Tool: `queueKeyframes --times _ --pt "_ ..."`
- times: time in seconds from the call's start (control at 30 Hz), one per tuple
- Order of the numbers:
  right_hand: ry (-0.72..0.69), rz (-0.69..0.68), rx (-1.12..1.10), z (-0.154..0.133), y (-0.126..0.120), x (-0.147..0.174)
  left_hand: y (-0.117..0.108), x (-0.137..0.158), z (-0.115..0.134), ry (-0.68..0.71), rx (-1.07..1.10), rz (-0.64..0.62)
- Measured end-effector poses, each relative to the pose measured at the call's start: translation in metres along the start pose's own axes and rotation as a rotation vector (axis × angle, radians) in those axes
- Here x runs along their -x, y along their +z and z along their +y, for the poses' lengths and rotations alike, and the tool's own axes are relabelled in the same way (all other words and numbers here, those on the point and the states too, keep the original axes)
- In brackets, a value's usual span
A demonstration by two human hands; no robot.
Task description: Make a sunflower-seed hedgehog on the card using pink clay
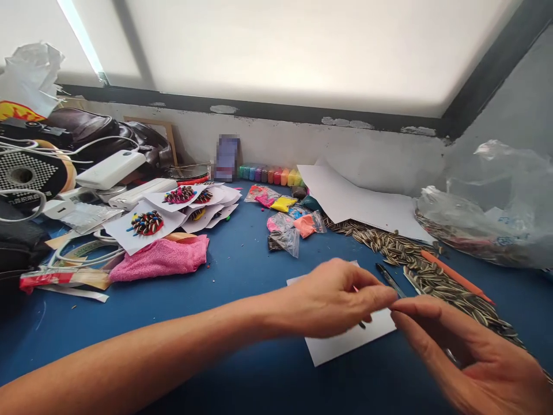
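Observation:
My left hand (334, 297) is held over a small white paper (322, 346), its thumb and fingers pinched together. From the right, my right hand (484, 351) meets it with thumb and forefinger closed, the two sets of fingertips nearly touching. Whatever sits between those tips is too small to make out. A bit of red and a dark piece peek out on the paper under my left hand, which hides the rest. Just beyond the hands lie a pen (389, 279), a heap of striped sunflower seeds (449, 282) and an orange stick-like piece (455, 275).
Bags of coloured clay (283, 203) and a row of clay blocks (272, 175) sit toward the wall. White sheets (363, 202) lean at the back, beside a plastic bag (484, 213). Seed-decorated papers (125, 230), a pink cloth (162, 257) and cables crowd the left.

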State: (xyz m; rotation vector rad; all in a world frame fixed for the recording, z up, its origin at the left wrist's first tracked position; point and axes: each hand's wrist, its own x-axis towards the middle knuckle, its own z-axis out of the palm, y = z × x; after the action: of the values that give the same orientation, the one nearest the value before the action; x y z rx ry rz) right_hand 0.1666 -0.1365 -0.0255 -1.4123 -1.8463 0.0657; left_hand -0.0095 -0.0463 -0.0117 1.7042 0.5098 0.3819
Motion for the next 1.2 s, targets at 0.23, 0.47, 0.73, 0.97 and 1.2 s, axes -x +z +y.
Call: queueKeyframes --times 0.23,0.47,0.73,0.97,1.2 --pt "0.197 0.013 0.108 0.002 -0.003 0.007 0.015 0.006 -0.004 -0.034 0.122 -0.085" --pt "0.512 -0.171 -0.165 -0.013 0.0 0.008 0.017 0.005 -0.007 -0.059 0.117 -0.205" --pt "0.4 -0.308 -0.243 0.011 -0.018 -0.004 -0.001 0.004 -0.003 -0.009 0.195 -0.179" --pt "0.669 -0.192 -0.45 -0.022 0.001 0.008 0.009 0.004 -0.002 -0.105 0.128 -0.239" --pt "0.63 -0.1 -0.232 -0.01 -0.007 0.004 -0.005 -0.001 -0.005 -0.05 0.268 -0.18"
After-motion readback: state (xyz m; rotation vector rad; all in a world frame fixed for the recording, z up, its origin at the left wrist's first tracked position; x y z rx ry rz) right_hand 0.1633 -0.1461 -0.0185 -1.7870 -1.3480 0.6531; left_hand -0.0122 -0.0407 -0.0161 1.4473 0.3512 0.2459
